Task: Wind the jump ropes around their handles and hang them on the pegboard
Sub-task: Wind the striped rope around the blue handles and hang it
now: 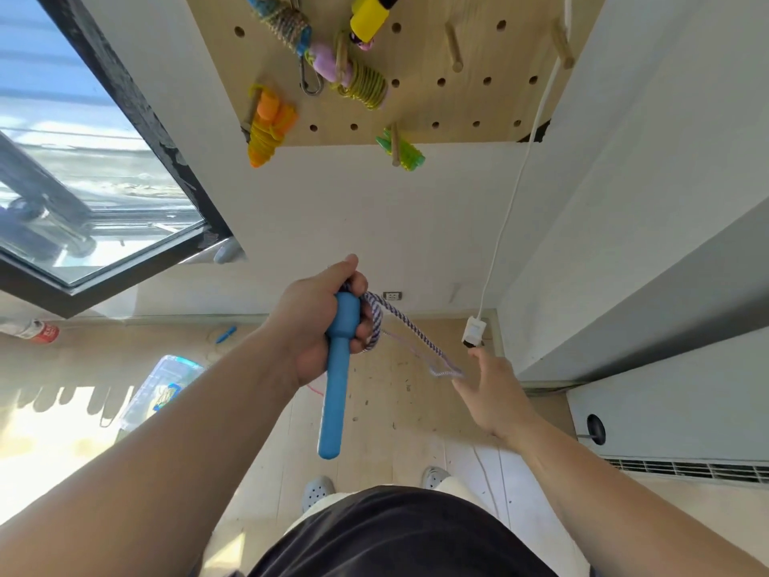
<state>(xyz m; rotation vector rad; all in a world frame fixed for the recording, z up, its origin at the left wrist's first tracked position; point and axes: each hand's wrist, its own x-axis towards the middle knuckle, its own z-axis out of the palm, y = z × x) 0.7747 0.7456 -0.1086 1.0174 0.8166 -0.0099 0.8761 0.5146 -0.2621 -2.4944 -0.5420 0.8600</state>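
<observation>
Left hand grips my blue handle, fingers wrapped tight. Right hand is spread open, fingertips hooking the striped rope loop. Pegboard hangs above.

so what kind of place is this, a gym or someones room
Probably a room in a home, not a gym: a wooden pegboard on a plain white wall holds wound jump ropes, beside a window, with a wood floor and a wall outlet low down.
</observation>
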